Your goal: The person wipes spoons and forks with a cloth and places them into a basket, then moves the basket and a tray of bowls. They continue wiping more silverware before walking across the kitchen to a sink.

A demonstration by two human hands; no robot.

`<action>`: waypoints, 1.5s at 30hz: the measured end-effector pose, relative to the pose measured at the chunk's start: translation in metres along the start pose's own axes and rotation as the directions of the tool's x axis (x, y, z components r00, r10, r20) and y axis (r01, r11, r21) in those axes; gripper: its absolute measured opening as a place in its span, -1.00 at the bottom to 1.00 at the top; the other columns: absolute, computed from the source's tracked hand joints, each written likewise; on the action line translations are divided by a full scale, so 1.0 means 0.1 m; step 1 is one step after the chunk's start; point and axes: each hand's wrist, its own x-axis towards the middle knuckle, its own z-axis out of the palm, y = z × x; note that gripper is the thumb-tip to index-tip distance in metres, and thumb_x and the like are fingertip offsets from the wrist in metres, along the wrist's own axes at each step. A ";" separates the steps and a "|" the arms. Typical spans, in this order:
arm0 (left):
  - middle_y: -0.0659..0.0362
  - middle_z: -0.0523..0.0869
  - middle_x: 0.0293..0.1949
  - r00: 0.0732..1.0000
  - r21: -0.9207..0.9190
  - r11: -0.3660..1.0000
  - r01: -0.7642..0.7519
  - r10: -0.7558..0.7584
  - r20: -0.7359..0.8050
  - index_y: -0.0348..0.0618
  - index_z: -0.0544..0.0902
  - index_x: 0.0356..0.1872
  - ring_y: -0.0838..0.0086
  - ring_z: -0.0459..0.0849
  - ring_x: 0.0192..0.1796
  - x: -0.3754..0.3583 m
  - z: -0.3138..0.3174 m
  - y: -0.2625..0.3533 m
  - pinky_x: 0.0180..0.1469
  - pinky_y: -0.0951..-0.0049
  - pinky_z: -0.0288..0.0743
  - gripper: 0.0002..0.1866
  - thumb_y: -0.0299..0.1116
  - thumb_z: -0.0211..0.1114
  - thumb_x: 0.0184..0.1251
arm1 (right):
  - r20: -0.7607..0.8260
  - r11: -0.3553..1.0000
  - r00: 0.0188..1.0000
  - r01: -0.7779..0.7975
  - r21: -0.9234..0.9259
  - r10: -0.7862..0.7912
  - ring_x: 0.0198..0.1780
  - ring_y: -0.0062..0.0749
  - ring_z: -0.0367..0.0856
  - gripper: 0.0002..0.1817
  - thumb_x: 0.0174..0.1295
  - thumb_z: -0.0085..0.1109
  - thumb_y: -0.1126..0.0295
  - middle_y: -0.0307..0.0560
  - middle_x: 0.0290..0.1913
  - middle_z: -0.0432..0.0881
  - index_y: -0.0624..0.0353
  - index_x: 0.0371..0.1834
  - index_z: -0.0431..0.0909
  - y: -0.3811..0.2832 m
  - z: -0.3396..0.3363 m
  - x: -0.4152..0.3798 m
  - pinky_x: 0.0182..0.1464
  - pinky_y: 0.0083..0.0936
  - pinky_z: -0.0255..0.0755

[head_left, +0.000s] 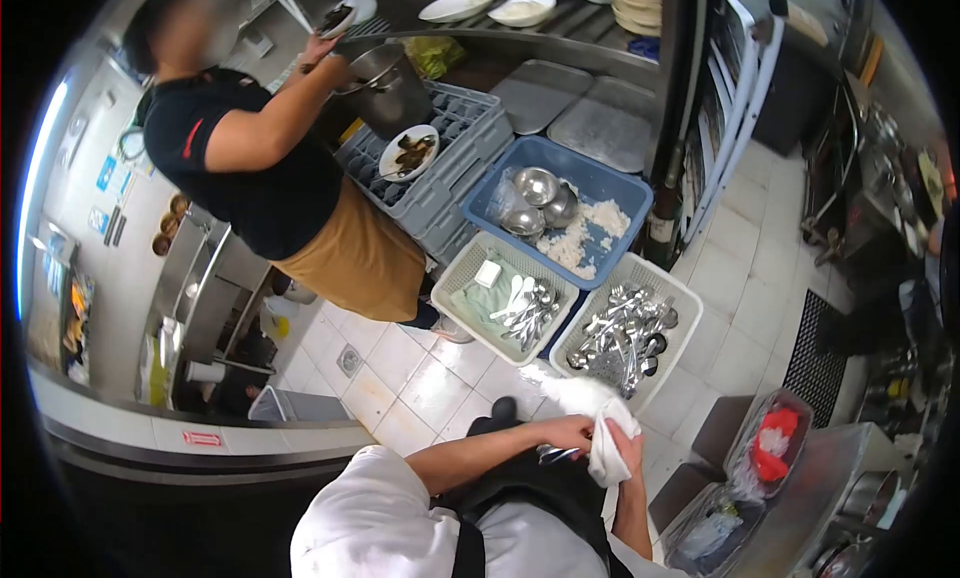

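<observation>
My left hand is closed around a few pieces of metal cutlery, whose shiny ends stick out toward the left; their exact kind is hard to make out. Wrapped in the fingers of my right hand is a white cloth, bunched up against the left hand. Just beyond the hands stands a cream plastic basket heaped with mixed metal cutlery. Beside it on the left, a second cream basket holds white spoons, metal cutlery, a small white block and greenish water or lining.
A blue tub contains metal bowls and white food scraps. On the left a co-worker tips a plate near a steel pot above grey dish racks. Grey bins stand at lower right; white floor tiles lie below.
</observation>
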 end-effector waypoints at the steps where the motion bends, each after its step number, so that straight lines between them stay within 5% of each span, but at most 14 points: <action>1: 0.14 0.70 -0.30 0.999 -0.365 0.930 0.047 -0.045 0.015 -0.23 0.60 -0.07 0.44 0.72 -0.33 -0.20 0.04 0.03 -0.29 0.40 0.59 -0.74 -0.28 0.20 0.35 | -0.001 0.996 0.999 0.049 -0.077 -0.049 -0.20 -0.50 0.67 -0.70 0.30 0.24 0.43 -0.12 -0.15 0.71 0.32 0.06 0.61 -0.15 0.14 -0.12 -0.19 -0.54 0.56; 5: 0.22 0.64 -0.42 0.978 -0.938 0.347 0.005 0.193 0.077 -0.17 0.57 -0.20 0.57 0.62 -0.46 -0.77 0.30 -0.10 -0.43 0.57 0.48 -0.79 -0.23 0.12 0.52 | 0.018 0.977 0.991 0.134 -0.167 -0.133 -0.24 -0.52 0.66 -0.72 0.29 0.25 0.41 -0.17 -0.18 0.70 0.30 0.02 0.61 -0.40 0.64 -0.31 -0.23 -0.54 0.56; 10: 0.21 0.65 -0.43 0.957 -0.838 0.466 -0.284 0.184 -0.223 -0.17 0.56 -0.24 0.56 0.62 -0.47 -1.24 0.41 -0.23 -0.44 0.56 0.49 -0.81 -0.27 0.14 0.51 | -0.177 0.974 0.958 0.227 0.002 -0.224 -0.33 -0.26 0.69 -0.63 0.37 0.09 0.16 -0.03 -0.25 0.70 0.24 0.03 0.57 -0.14 1.21 -0.41 -0.29 -0.33 0.59; 12: 0.18 0.69 -0.40 0.899 -0.715 0.595 -0.368 0.033 -0.436 -0.17 0.57 -0.24 0.55 0.65 -0.46 -1.51 0.44 -0.31 -0.44 0.57 0.50 -0.82 -0.28 0.18 0.48 | 0.348 0.784 0.937 -0.212 0.584 -0.006 -0.40 0.03 0.66 -0.43 0.38 -0.11 -0.10 0.14 -0.29 0.68 0.19 0.10 0.51 -0.02 1.51 -0.62 -0.35 -0.05 0.56; 13: 0.15 0.71 -0.39 0.875 -0.684 0.628 -0.371 -0.012 -0.485 -0.18 0.58 -0.24 0.54 0.67 -0.45 -1.59 0.41 -0.48 -0.45 0.57 0.50 -0.86 -0.33 0.20 0.44 | 0.364 0.739 0.931 -0.275 0.615 0.044 -0.43 0.20 0.62 -0.28 0.34 -0.27 -0.26 0.24 -0.29 0.66 0.18 0.15 0.46 0.12 1.63 -0.60 -0.38 0.12 0.50; 16: 0.10 0.75 -0.38 0.861 -0.695 0.600 -0.397 -0.019 -0.508 -0.26 0.63 -0.11 0.55 0.66 -0.52 -2.07 0.33 -0.75 -0.55 0.60 0.46 -0.83 -0.43 0.17 0.37 | 0.068 0.941 0.989 -0.144 0.307 0.129 -0.34 -0.09 0.71 -0.53 0.40 0.07 0.10 0.09 -0.26 0.71 0.25 0.17 0.48 0.42 2.06 -0.49 -0.24 -0.12 0.61; 18: 0.09 0.76 -0.45 0.799 -0.640 0.612 -0.465 -0.022 -0.602 -0.26 0.63 -0.23 0.52 0.71 -0.49 -2.33 0.32 -0.89 -0.54 0.62 0.48 -0.86 -0.38 0.20 0.38 | 0.066 0.977 0.993 0.106 -0.185 -0.095 -0.20 -0.27 0.74 -0.63 0.35 0.21 0.35 0.01 -0.14 0.72 0.32 0.15 0.52 0.26 2.44 -0.40 -0.15 -0.28 0.64; 24: 0.15 0.71 -0.44 0.676 -0.657 0.474 -0.587 -0.160 -0.719 -0.13 0.57 -0.34 0.61 0.60 -0.53 -2.90 0.27 -0.99 -0.59 0.62 0.38 -0.90 -0.43 0.29 0.37 | -0.013 0.943 0.998 0.068 0.325 -0.068 -0.10 -0.37 0.71 -0.62 0.32 0.26 0.34 -0.05 -0.04 0.70 0.29 0.14 0.54 0.49 3.17 -0.74 -0.07 -0.39 0.60; 29: 0.04 0.71 -0.42 0.705 -0.628 0.531 -0.570 -0.077 -0.705 -0.21 0.54 -0.29 0.57 0.56 -0.60 -3.02 0.29 -1.12 -0.66 0.61 0.28 -0.93 -0.48 0.21 0.42 | -0.076 0.970 0.981 0.165 -0.178 -0.180 -0.34 -0.46 0.66 -0.62 0.31 0.27 0.13 -0.09 -0.25 0.72 0.26 -0.05 0.61 0.43 3.35 -0.60 -0.29 -0.45 0.53; 32: 0.04 0.72 -0.41 0.652 -0.567 0.561 -0.603 -0.062 -0.755 -0.23 0.53 -0.30 0.58 0.55 -0.61 -2.98 0.25 -1.05 -0.66 0.61 0.28 -0.92 -0.48 0.21 0.42 | -0.073 0.978 0.997 0.051 0.201 -0.037 -0.35 -0.47 0.65 -0.61 0.34 0.23 0.10 -0.08 -0.27 0.71 0.27 -0.10 0.62 0.52 3.41 -0.64 -0.30 -0.45 0.53; 36: 0.08 0.72 -0.40 0.633 -0.521 0.654 -0.548 -0.083 -0.769 -0.27 0.55 -0.26 0.57 0.57 -0.61 -2.89 0.19 -1.16 -0.62 0.63 0.34 -0.85 -0.38 0.19 0.46 | 0.117 0.986 0.990 -0.097 0.135 0.081 -0.31 -0.38 0.68 -0.56 0.35 0.22 0.07 -0.06 -0.20 0.70 0.27 -0.01 0.59 0.70 3.16 -0.32 -0.33 -0.38 0.56; 38: 0.12 0.72 -0.46 0.676 -0.591 0.679 -0.436 -0.186 -0.713 -0.21 0.58 -0.23 0.59 0.63 -0.57 -3.04 0.15 -1.13 -0.61 0.62 0.38 -0.77 -0.24 0.17 0.49 | -0.130 0.945 0.991 0.074 0.317 -0.034 -0.17 -0.25 0.72 -0.56 0.41 0.14 0.13 0.01 -0.08 0.70 0.26 0.13 0.53 0.78 3.05 0.12 -0.14 -0.29 0.64; 41: 0.19 0.72 -0.48 0.690 -0.576 0.737 -0.354 -0.210 -0.693 -0.17 0.59 -0.25 0.64 0.59 -0.60 -3.06 0.14 -1.22 -0.60 0.64 0.38 -0.81 -0.25 0.27 0.43 | -0.030 0.916 1.000 0.008 0.400 0.004 0.22 -0.19 0.56 -0.48 0.45 0.06 0.07 -0.03 0.22 0.58 0.17 0.33 0.41 0.61 3.03 0.11 0.27 -0.20 0.46; 45: 0.17 0.69 -0.53 0.576 -0.571 0.711 -0.411 -0.283 -0.767 -0.28 0.60 -0.30 0.61 0.58 -0.61 -2.74 0.05 -1.25 -0.58 0.62 0.38 -0.84 -0.37 0.29 0.38 | 0.411 0.852 0.863 -0.432 0.297 0.295 -0.04 -0.15 0.65 -0.59 0.52 -0.15 0.04 0.00 -0.03 0.66 0.12 0.06 0.52 1.02 2.86 0.25 0.04 -0.11 0.55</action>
